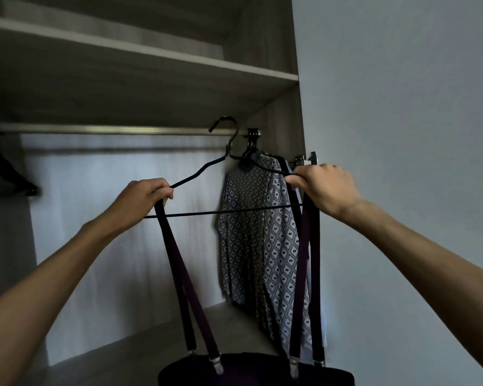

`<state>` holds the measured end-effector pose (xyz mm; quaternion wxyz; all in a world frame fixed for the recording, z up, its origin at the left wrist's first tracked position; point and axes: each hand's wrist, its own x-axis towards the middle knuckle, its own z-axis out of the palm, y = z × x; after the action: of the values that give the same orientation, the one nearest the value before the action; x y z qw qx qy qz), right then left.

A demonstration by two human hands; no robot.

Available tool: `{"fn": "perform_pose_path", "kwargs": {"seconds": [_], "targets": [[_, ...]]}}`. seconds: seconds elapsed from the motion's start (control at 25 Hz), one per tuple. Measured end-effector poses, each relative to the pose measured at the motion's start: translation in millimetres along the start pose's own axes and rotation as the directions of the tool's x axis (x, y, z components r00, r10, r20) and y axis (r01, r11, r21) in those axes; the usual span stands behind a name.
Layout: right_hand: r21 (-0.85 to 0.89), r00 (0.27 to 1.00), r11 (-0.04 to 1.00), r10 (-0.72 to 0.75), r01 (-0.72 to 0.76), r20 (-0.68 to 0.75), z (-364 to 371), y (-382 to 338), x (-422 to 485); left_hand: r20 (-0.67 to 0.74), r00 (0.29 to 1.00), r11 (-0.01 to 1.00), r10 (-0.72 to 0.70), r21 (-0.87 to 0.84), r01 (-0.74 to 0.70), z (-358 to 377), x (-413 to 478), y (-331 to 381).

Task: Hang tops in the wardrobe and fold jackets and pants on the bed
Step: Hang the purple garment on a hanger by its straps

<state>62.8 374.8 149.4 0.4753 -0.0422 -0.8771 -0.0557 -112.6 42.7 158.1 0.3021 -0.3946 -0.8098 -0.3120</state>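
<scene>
Head view: hanger (223,211) hook at rail (109,130), bare rail leftward.

Dim, cool-toned frame. The wardrobe's back panel (109,218) reads brightest, pale blue; the shelf (151,87) underside lies in deep shadow. The right hand (326,188) shows motion blur at the knuckles. Straight edges bow toward the borders.

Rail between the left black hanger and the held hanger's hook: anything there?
Nothing. Head view shows bare rail from left hanger to the hook of the held hanger.
</scene>
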Motion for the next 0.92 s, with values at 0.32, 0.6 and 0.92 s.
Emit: {"fn": "perform_pose_path", "kwargs": {"seconds": [0.32,0.6,0.92], "targets": [[-0.092,0.997,0.995,0.023,-0.029,-0.07,-43.2,-18.3,83.2,-0.286,0.957,0.988,-0.041,0.133,0.082,-8.4,85.8,2.6],[-0.051,0.987,0.99,0.122,-0.128,-0.105,-26.3,-37.9,166.8,-0.276,0.96,0.991,-0.036,0.114,0.07,28.9,130.5,-42.8],[-0.157,0.975,0.963,0.205,-0.217,-0.091,74.4,-54.5,246.4,-0.103,0.994,1.0,-0.023,-0.004,0.022,81.9,199.8,-139.4]]}}
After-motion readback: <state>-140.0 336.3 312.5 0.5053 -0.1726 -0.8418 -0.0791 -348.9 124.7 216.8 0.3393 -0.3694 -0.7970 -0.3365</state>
